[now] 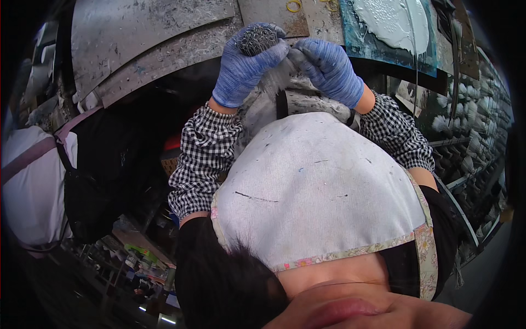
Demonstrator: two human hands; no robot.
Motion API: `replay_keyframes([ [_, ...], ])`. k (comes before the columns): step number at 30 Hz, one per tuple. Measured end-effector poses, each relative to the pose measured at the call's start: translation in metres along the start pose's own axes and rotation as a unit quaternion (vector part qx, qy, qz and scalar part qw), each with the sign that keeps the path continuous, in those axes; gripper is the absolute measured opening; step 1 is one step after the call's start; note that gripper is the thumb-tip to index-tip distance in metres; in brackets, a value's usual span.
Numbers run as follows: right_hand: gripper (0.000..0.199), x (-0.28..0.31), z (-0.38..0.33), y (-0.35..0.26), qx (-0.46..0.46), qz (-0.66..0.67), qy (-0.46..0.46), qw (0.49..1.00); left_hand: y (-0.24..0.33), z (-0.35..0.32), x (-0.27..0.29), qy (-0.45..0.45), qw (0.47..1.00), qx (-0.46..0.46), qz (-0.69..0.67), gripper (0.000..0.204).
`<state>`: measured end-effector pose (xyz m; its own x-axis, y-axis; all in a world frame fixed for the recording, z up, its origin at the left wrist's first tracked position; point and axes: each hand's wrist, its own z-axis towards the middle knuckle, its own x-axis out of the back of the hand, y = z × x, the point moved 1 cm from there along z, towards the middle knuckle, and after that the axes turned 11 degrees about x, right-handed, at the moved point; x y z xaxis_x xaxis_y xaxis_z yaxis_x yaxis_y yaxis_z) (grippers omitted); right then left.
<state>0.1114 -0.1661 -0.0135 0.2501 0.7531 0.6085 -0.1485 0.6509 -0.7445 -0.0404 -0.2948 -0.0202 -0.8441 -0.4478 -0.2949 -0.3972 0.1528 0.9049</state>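
A bundle of thin strands with grey, curly wire-like loops at its top end (257, 39) is wrapped in the fingers of my left hand (236, 74). Pale, bristle-like strands (275, 81) hang below that fist, over my lap. My right hand (331, 68) is closed in a pinch close to the left thumb. Whatever its fingertips hold is too small to make out. Both hands wear blue knit gloves, and they meet just in front of the bench edge.
A worn grey workbench (159, 27) spans the far side. White paste (392, 22) lies on a blue-stained board (359, 44) at its right. Yellow rings (293, 6) sit at the back. Racks with several white tufts (474, 109) stand right; a draped white cloth (35, 186) hangs left.
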Motion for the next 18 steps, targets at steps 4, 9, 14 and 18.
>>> replay_keyframes([
  [4, 0.021, 0.083, -0.009, 0.026, -0.066, 0.321, 0.092, 0.940, 0.024, 0.015, 0.014, 0.046, 0.997, -0.069, 0.000, 0.020],
  [9, 0.020, 0.072, 0.063, -0.017, -0.076, -0.072, -0.050, 0.993, 0.045, 0.043, -0.010, 0.078, 0.799, -0.395, 0.447, 0.029],
  [14, 0.037, 0.049, 0.069, 0.077, -0.146, 0.358, -0.036, 0.922, 0.027, 0.069, 0.036, 0.242, 0.795, -0.377, 0.409, 0.026],
  [18, 0.041, 0.137, 0.002, 0.249, -0.206, 0.128, -0.042, 0.969, 0.026, 0.110, -0.023, 0.221, 0.758, -0.431, 0.437, 0.030],
])
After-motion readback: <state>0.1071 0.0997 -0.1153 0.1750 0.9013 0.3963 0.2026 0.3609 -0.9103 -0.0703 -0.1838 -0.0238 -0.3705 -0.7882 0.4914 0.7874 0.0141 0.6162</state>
